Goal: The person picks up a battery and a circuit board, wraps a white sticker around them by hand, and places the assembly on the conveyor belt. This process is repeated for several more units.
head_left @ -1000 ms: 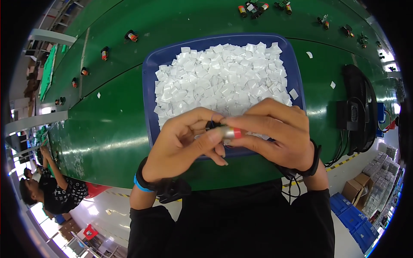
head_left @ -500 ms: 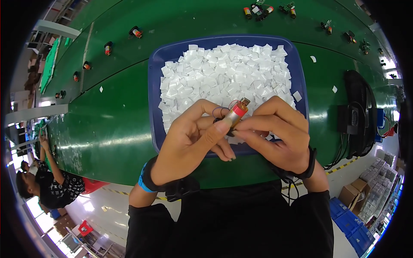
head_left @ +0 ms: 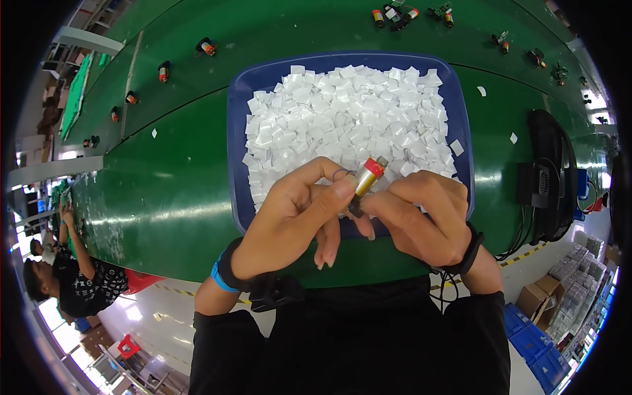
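glare streaks the table (head_left: pixel 168 161) (fisheye edges bend)

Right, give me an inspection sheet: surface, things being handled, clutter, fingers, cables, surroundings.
Surface: green tabletop, a blue tray on it, heaped with white pieces.
Things being handled: metallic cylinder with a red band, tilted over the tray's near side.
Clutter: a stray white piece right of the tray; small assemblies along the far side.
Fingers: left fingers grip the cylinder; right fingers close by, contact unclear.
Cables: dark cables at the table's right edge.
Surroundings: another person at left; blue crates lower right.
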### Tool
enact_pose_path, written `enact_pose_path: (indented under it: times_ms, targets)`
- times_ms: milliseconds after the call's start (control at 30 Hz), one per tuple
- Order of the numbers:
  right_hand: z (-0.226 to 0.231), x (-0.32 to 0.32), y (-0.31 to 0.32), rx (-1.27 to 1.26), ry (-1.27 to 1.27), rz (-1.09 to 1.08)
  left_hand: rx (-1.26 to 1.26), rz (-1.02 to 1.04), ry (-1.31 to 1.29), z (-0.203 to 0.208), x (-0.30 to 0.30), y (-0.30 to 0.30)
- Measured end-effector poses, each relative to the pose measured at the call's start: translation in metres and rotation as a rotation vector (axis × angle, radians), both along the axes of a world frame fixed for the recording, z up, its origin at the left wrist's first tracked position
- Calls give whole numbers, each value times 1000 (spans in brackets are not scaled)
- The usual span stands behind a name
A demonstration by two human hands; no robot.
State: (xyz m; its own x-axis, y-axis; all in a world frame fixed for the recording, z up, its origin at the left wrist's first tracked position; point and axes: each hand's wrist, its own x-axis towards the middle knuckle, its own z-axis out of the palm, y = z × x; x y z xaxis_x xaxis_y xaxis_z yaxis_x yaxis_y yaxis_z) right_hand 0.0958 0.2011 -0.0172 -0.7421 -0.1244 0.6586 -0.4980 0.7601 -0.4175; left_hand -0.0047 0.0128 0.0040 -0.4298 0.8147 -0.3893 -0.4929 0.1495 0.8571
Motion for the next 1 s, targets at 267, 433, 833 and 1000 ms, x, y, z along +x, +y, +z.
enact_pose_path:
  times_ms: [267,433,833,1000]
  targets:
    - [8,2,0,116,36,37,5,-71,-109,-4,-5,-1]
    - [8,3,2,145,37,47,0,-82,-141,-1,-7,0]
    - [24,-1,4,-540,-199,-92,39,-52,40,2,-6,-1]
    - [6,-5,9,-354,-83,50,59,-104,76,0,-6,-2]
